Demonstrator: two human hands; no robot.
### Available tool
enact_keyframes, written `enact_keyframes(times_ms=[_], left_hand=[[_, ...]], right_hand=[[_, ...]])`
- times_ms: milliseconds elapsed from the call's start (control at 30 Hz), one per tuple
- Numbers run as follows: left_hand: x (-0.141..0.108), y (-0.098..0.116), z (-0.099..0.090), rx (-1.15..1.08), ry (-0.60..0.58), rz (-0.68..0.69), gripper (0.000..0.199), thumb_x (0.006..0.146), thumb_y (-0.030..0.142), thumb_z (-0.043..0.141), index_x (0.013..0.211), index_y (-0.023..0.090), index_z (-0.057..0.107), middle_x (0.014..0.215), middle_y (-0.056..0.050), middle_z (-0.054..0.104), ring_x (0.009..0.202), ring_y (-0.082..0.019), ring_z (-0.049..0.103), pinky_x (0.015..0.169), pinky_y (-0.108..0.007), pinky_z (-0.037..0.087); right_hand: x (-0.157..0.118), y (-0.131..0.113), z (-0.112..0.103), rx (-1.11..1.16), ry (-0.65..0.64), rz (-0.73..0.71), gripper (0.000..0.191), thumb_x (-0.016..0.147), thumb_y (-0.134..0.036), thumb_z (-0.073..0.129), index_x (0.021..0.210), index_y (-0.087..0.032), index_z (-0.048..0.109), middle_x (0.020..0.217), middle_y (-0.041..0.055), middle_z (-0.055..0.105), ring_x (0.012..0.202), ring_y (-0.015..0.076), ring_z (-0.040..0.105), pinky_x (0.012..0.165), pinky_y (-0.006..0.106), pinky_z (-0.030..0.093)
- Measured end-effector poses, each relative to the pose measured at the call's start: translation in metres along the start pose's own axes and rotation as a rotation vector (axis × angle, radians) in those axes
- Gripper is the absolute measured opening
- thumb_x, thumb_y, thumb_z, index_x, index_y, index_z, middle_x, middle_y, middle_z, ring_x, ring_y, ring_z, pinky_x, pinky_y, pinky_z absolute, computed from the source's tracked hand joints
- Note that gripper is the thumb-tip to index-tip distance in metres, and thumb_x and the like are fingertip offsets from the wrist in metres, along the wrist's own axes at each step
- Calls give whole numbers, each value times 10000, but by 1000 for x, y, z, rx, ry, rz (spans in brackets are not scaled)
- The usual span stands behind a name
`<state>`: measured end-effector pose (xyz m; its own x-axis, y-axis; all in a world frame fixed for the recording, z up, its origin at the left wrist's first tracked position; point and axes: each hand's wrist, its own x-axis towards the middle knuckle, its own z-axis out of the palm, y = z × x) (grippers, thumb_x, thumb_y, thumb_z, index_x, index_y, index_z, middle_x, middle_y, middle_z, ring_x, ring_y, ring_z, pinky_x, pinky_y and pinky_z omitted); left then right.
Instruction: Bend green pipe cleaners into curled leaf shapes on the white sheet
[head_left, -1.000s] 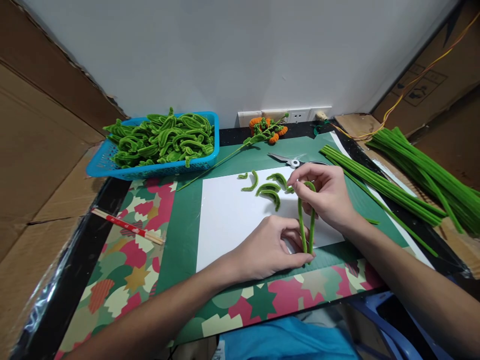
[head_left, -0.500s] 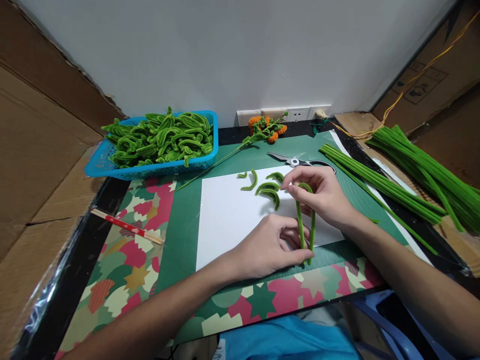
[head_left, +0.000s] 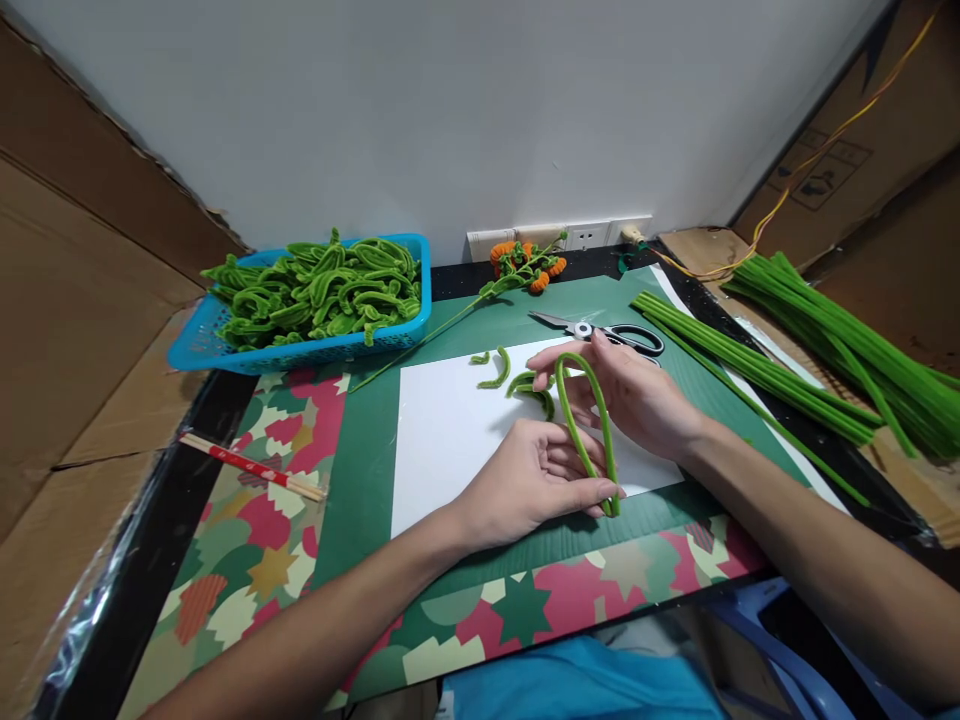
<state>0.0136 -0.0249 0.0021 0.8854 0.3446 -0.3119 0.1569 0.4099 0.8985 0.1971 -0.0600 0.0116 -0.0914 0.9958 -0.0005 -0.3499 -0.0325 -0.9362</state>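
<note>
My left hand (head_left: 540, 482) pinches the lower ends of a green pipe cleaner (head_left: 606, 420), which is bent into a tall narrow loop. Behind the loop's top, my right hand (head_left: 630, 395) has its fingers apart and grips nothing that I can see. Several short curved green pipe cleaner pieces (head_left: 498, 372) lie on the white paper (head_left: 442, 450), some partly covered by my right fingers. Just beyond that hand are scissors (head_left: 585, 330) with dark handles.
A blue basket (head_left: 300, 355) heaped with bent green pieces stands back left. Near it lie an orange-and-green pipe cleaner flower (head_left: 517, 265) and paper-banded chopsticks (head_left: 251, 465). Long green pipe cleaners (head_left: 757, 365) lie at right, below a yellow wire (head_left: 817, 160) along the cardboard.
My right hand has opened and let go of the loop's top, moving slightly back behind it. The loop now shows a rounded top and leans left, its ends still in my left hand.
</note>
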Motion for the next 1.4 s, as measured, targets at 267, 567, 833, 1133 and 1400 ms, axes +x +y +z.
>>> enact_keyframes(times_ms=[267, 567, 833, 1133, 1400], left_hand=[[1, 0, -4, -17, -40, -28, 339, 696, 254, 1005, 912, 101, 792, 875, -80, 818, 737, -163, 779, 734, -261, 672], [0, 1, -3, 33, -54, -43, 351, 713, 303, 1004, 910, 98, 798, 896, -91, 817, 749, -159, 775, 758, -255, 665], [-1, 1, -1, 57, -53, -44, 366, 712, 341, 1005, 907, 102, 806, 860, -77, 796, 743, -162, 765, 763, -272, 666], [0, 1, -3, 68, -73, -33, 331, 753, 350, 977, 879, 108, 790, 837, -65, 788, 741, -168, 772, 780, -288, 663], [-1, 1, -4, 85, -69, -40, 322, 778, 350, 960, 900, 109, 786, 845, -75, 793, 739, -178, 783, 761, -285, 655]], right_hand=[[1, 14, 9, 6, 23, 10, 592, 999, -776, 548, 1071, -219, 732, 729, -16, 643, 438, 84, 356, 386, 225, 254], [1, 17, 13, -85, 147, -154, 565, 1036, -735, 528, 928, -204, 685, 617, -33, 621, 408, 71, 379, 392, 199, 278], [0, 18, 13, -197, 218, -233, 523, 1055, -679, 548, 874, -200, 658, 565, -39, 622, 392, 73, 416, 401, 192, 331], [3, 27, 14, -168, 270, -205, 580, 1002, -773, 551, 877, -214, 643, 544, -40, 582, 438, 100, 442, 431, 214, 331], [5, 29, 15, -146, 312, -200, 573, 1014, -748, 562, 847, -207, 646, 522, -41, 568, 440, 96, 436, 437, 213, 322]])
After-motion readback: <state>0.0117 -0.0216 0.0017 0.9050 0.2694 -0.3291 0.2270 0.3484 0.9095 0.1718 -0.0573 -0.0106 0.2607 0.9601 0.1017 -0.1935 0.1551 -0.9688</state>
